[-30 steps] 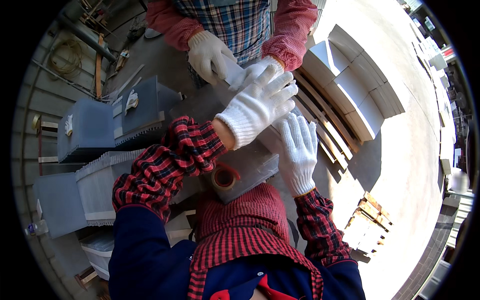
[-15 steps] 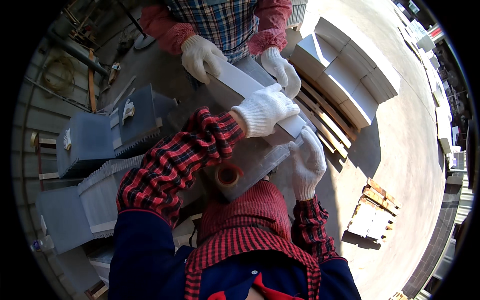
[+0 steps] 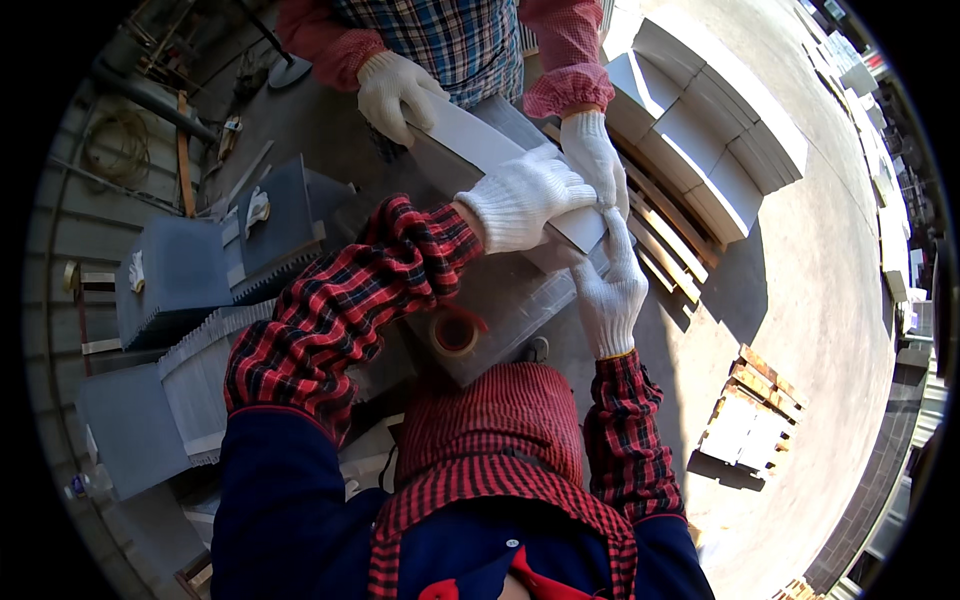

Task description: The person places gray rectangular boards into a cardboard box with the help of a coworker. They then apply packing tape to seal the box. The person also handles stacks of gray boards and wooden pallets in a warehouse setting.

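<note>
A: Over the grey bench (image 3: 330,130), the long grey slab (image 3: 480,150) hangs between two people. Left hand (image 3: 525,200) lies across its near end, fingers curled over the top; right hand (image 3: 610,285) cups that end from below, fingers closed against it.

B: Risk?

A: Gloved grip may slip, so the near corner could drop onto the tape roll (image 3: 455,333). The co-worker's gloved hands (image 3: 395,90) crowd the far end. Stacked blocks (image 3: 710,130) close the right; open ground lies lower right.
</note>
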`<state>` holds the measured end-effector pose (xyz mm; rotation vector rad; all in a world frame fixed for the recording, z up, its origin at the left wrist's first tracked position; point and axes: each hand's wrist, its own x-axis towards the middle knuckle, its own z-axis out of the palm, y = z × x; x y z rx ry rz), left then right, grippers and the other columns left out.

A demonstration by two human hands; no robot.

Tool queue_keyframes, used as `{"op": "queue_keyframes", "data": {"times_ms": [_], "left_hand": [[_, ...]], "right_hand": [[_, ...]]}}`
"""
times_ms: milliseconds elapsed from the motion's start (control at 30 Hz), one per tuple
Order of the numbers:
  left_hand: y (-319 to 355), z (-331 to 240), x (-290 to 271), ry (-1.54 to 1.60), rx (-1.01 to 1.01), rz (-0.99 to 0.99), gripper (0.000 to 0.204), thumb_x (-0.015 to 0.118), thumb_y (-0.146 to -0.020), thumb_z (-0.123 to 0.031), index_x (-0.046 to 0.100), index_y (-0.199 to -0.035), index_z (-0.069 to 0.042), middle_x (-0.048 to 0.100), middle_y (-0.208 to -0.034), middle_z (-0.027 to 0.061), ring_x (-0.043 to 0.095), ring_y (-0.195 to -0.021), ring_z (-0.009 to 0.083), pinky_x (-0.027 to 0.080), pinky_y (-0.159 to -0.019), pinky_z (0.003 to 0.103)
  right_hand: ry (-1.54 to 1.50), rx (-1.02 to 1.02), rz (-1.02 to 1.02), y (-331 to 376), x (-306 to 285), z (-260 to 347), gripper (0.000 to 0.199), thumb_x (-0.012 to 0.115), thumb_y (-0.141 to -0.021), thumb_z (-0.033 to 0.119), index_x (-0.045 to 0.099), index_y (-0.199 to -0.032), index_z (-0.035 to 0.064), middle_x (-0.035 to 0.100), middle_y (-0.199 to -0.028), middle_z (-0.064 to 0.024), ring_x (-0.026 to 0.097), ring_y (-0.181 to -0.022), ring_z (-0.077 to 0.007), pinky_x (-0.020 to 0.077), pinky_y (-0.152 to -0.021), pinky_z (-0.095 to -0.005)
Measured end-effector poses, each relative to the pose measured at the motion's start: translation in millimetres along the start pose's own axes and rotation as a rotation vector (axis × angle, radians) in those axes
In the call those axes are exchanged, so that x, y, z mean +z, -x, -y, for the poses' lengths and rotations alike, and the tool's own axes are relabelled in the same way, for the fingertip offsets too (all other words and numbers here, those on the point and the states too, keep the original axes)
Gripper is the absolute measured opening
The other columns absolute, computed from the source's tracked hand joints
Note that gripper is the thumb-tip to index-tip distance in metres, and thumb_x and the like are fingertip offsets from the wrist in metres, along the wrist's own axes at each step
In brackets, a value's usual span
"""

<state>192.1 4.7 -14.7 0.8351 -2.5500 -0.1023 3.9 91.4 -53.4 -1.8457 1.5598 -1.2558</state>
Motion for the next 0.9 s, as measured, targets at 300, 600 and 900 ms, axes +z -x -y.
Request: {"op": "queue_keyframes", "data": {"times_ms": [300, 600, 900], "left_hand": [[2, -16, 18, -0.213, -0.146, 0.090, 0.062, 0.079, -0.082, -0.028, 0.053, -0.137, -0.014, 0.057, -0.131, 0.0079, 0.052, -0.128, 0.0263, 0.028, -0.121, 0.048], [-5, -34, 22, -0.340, -0.419, 0.102, 0.074, 0.081, -0.077, -0.035, 0.050, -0.140, -0.013, 0.050, -0.143, 0.0097, 0.041, -0.141, 0.0303, 0.019, -0.123, 0.052], [-2, -53, 24, -0.400, -0.589, 0.168, 0.091, 0.078, -0.078, -0.043, 0.040, -0.153, -0.010, 0.034, -0.160, 0.0133, 0.026, -0.151, 0.0338, 0.011, -0.126, 0.053]], "right_hand": [[-0.463, 0.363, 0.042, 33, -10, -22, 0.067, 0.076, -0.092, 0.012, 0.046, -0.150, -0.0010, 0.063, -0.140, -0.0136, 0.061, -0.126, -0.0210, 0.0479, -0.106, -0.0349], [0.319, 0.081, 0.931, 135, 156, -82, 0.076, 0.075, -0.074, 0.058, 0.062, -0.130, 0.0083, 0.064, -0.126, -0.0179, 0.065, -0.109, -0.0375, 0.0548, -0.088, -0.0487], [0.145, 0.113, 1.438, 96, 142, -145, 0.055, 0.069, -0.085, 0.042, 0.068, -0.132, 0.0140, 0.064, -0.132, -0.0261, 0.061, -0.128, -0.0334, 0.0438, -0.112, -0.0420]]}}
